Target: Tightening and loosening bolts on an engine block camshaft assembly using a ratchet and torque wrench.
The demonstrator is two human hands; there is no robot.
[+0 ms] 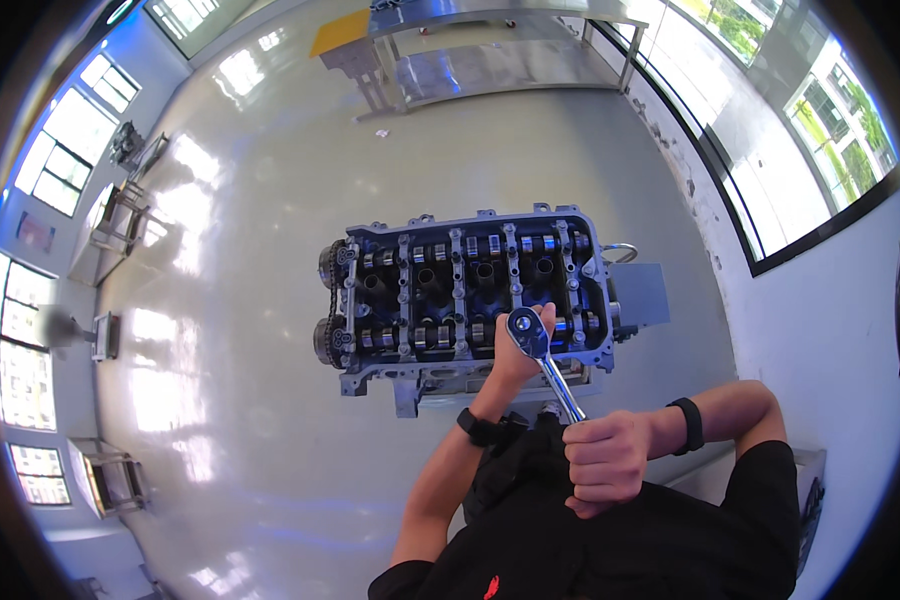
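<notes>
Ratchet wrench (556, 378) in play, angled up and leftward over the near right part of the engine! Closest in, a black shirt (620, 545) filled the bottom, and the right hand (607, 460), with a black band (688, 426) at its wrist, had a full fist clamped round the handle's near end. Up the shaft we went, and there was the left hand (511, 360), a dark watch (478, 428) on its wrist, tucked beneath the wrench's round head; its fingers were mostly hidden, so how tightly they were closed I couldn't tell. Beyond it sprawled the engine (459, 288), top uncovered, shiny shafts running across in two rows, a chain (334, 290) looping down its left end. Past that gleamed a pale floor (270, 300), and right at the back stood a steel table (510, 72) with a yellow panel (340, 33) at its left end!
</notes>
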